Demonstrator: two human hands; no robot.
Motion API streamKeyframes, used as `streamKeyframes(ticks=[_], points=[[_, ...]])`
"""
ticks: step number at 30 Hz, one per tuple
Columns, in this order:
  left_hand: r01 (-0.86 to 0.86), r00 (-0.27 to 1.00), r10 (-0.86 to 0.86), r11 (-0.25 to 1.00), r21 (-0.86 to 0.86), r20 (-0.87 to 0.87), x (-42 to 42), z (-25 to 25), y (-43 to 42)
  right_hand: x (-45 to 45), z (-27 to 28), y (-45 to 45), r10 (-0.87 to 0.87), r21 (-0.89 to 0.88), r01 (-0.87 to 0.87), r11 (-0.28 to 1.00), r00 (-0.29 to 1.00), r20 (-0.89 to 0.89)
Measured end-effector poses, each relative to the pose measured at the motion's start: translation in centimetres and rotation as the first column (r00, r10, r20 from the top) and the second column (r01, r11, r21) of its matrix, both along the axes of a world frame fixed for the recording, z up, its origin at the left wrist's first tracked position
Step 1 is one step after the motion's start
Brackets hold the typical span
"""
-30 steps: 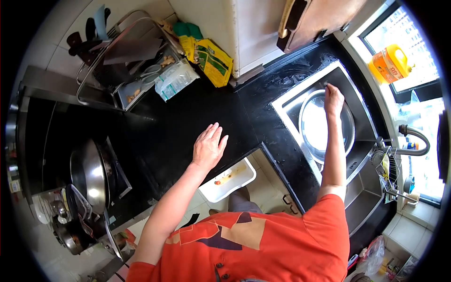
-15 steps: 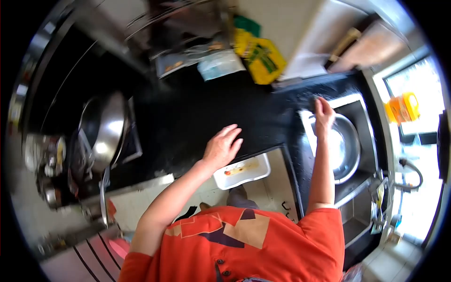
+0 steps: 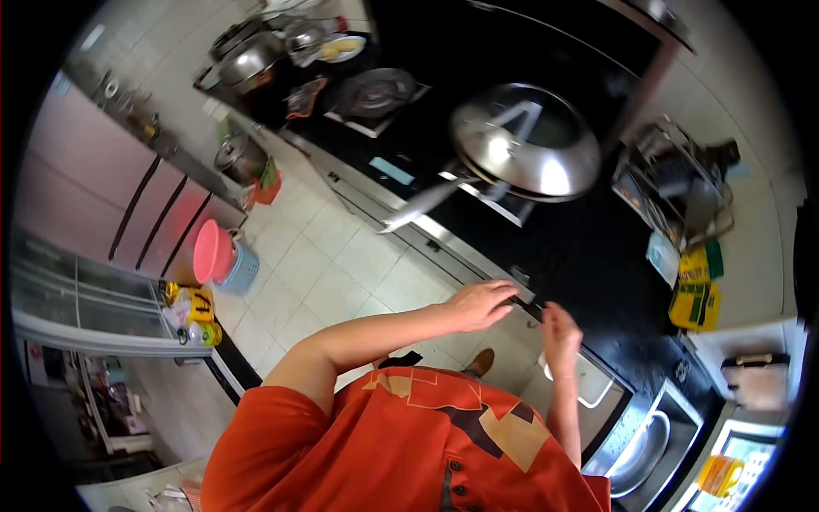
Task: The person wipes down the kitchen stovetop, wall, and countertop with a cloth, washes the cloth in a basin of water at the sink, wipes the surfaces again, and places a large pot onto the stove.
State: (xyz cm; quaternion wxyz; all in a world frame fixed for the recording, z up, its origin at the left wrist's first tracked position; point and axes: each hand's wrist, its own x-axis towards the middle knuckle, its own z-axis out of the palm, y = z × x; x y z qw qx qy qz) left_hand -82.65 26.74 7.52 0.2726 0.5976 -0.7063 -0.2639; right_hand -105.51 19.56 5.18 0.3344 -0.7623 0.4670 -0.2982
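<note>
My left hand (image 3: 482, 306) reaches out over the front edge of the black counter (image 3: 589, 264), its fingers stretched out, holding nothing that I can see. Close to its right, my right hand (image 3: 561, 337) is raised with its fingers drawn together; whatever may lie between them is too small or hidden to make out. The hands are apart. Beyond them, a wok (image 3: 422, 205) with a shiny domed lid (image 3: 533, 158) sits on the stove, its handle pointing toward the floor side. A white tray (image 3: 595, 388) shows partly behind my right forearm, below the counter edge.
At the lower right is a sink with a metal basin (image 3: 641, 456). A wire rack (image 3: 674, 183) and yellow packets (image 3: 695, 303) stand by the wall. Farther left are a second burner (image 3: 375, 94), a pot (image 3: 249, 64), a plate of food (image 3: 343, 49) and a pink basin (image 3: 213, 252).
My view has swung left, from the sink toward the stove. My right hand has left the sink and come near my left hand, which stays outstretched.
</note>
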Motion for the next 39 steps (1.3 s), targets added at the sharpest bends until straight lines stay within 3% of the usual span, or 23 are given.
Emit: streamKeyframes(ticks=[2,4,5,7,8,10,18,24,30,31,34,36,37,38,39], points=[[-0.135,0.991,0.136,0.986,-0.097,0.004,6.6,-0.9,4.9,7.7,0.0,3.6,0.192,-0.071,-0.195,0.978,0.98,-0.044],[-0.292,0.956,0.294,0.942,-0.163,-0.014,13.3,-2.4,10.2,15.2,0.9,7.1,0.332,0.036,-0.334,0.942,0.942,0.052],[-0.374,0.926,0.378,0.91,-0.18,-0.016,16.3,-3.1,13.1,18.7,0.8,8.6,0.377,0.007,-0.377,0.926,0.925,0.048],[-0.515,0.852,0.523,0.835,-0.194,-0.014,22.4,-3.8,18.1,24.5,1.8,11.3,0.464,0.048,-0.463,0.885,0.886,-0.002],[-0.594,0.8,0.599,0.796,-0.115,0.012,24.8,-2.7,20.3,27.3,1.9,12.2,0.506,0.059,-0.504,0.862,0.863,-0.011],[-0.694,0.709,0.703,0.71,-0.118,0.057,29.1,-3.0,23.7,31.9,2.8,13.5,0.56,-0.01,-0.562,0.827,0.827,-0.049],[-0.771,0.636,0.77,0.633,-0.07,-0.043,38.0,-5.0,25.2,43.5,4.3,12.9,0.663,-0.118,-0.695,0.709,0.714,-0.226],[-0.728,0.685,0.727,0.684,-0.042,-0.047,45.6,-4.6,21.8,55.6,3.6,7.6,0.611,-0.234,-0.609,0.758,0.789,-0.073],[-0.765,0.638,0.764,0.643,-0.042,0.096,57.7,-4.0,17.3,71.3,2.0,-0.4,0.592,-0.208,-0.578,0.789,0.806,0.008],[-0.768,0.634,0.765,0.64,-0.024,0.112,59.3,-3.8,16.8,73.5,2.9,-1.4,0.591,-0.167,-0.587,0.792,0.806,-0.027],[-0.782,0.618,0.78,0.623,-0.031,0.101,64.5,-3.3,13.9,80.6,2.7,-5.1,0.595,-0.281,-0.598,0.75,0.796,-0.105],[-0.81,0.579,0.81,0.585,-0.055,0.087,67.6,-3.1,12.5,85.1,2.6,-6.8,0.554,-0.262,-0.617,0.742,0.785,-0.279],[-0.805,0.579,0.809,0.587,-0.086,0.098,69.0,-3.2,12.1,87.1,3.6,-7.4,0.569,-0.159,-0.655,0.738,0.732,-0.375],[-0.808,0.578,0.811,0.584,-0.075,0.094,70.5,-3.4,11.7,88.9,3.6,-8.0,0.572,-0.149,-0.659,0.737,0.726,-0.381],[-0.799,0.574,0.813,0.582,-0.154,0.095,72.0,-3.5,11.3,90.6,3.5,-8.4,0.537,-0.161,-0.676,0.719,0.687,-0.49]])
